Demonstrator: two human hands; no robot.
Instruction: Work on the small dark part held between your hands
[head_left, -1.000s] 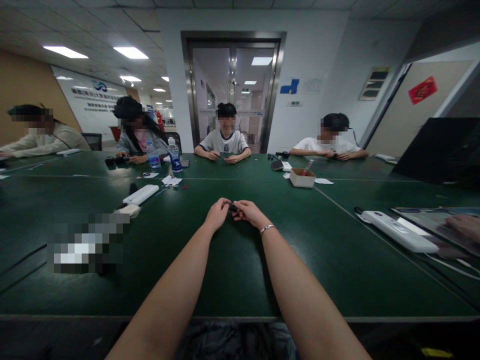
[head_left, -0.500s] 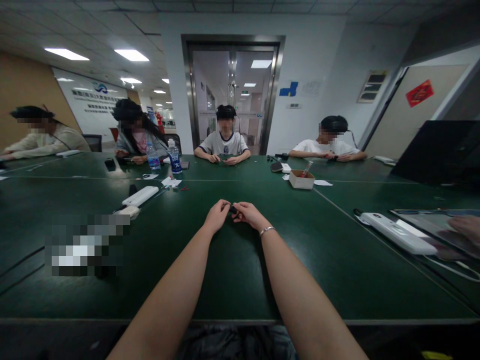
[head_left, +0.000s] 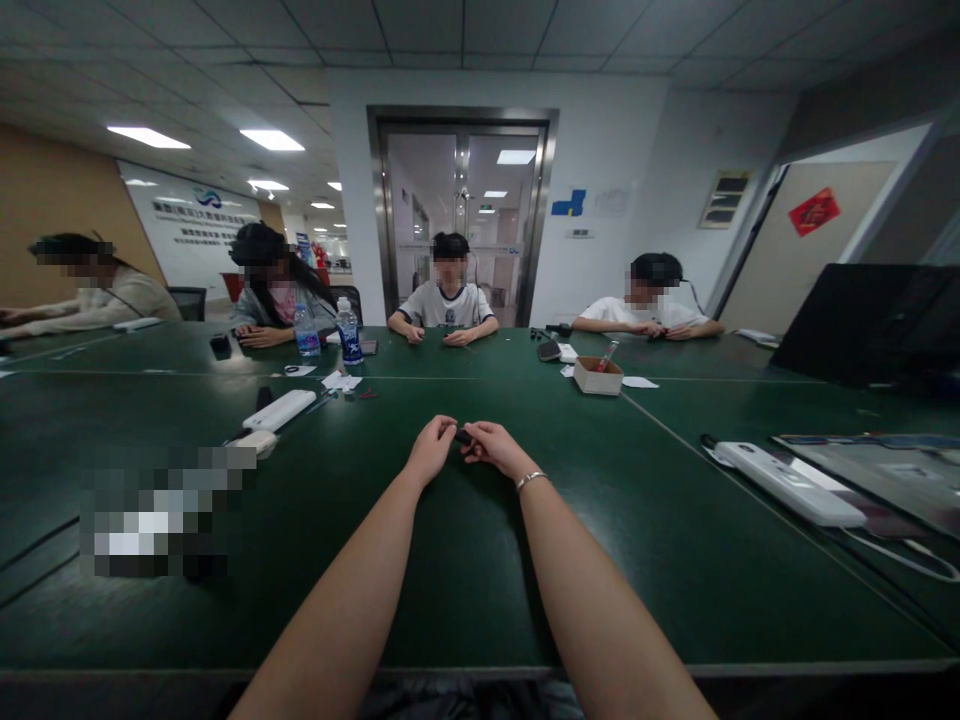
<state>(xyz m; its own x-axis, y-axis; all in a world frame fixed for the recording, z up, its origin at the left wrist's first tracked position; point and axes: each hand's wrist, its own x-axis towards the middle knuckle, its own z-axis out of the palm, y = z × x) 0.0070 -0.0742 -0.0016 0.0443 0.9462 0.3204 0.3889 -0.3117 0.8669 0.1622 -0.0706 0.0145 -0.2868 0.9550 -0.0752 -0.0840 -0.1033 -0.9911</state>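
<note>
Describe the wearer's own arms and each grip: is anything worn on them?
The left forearm and right forearm are bare, with no sleeves or cables showing. A thin, shiny silver-coloured bracelet circles the right wrist. The left grip and right grip are ungloved.

From the near edge of the table [head_left: 465, 590], the left hand [head_left: 431, 450] and right hand [head_left: 493, 445] are at twelve o'clock, an object [head_left: 463, 437] between them. A box [head_left: 598, 382] sits at one, two bottles [head_left: 350, 337] at eleven.

PASS: green table [head_left: 630, 490] between right hand [head_left: 486, 444] and long white bar [head_left: 787, 485] | BLOCKED: open box [head_left: 598, 379] ahead-right, bottles [head_left: 350, 337] ahead-left
</note>
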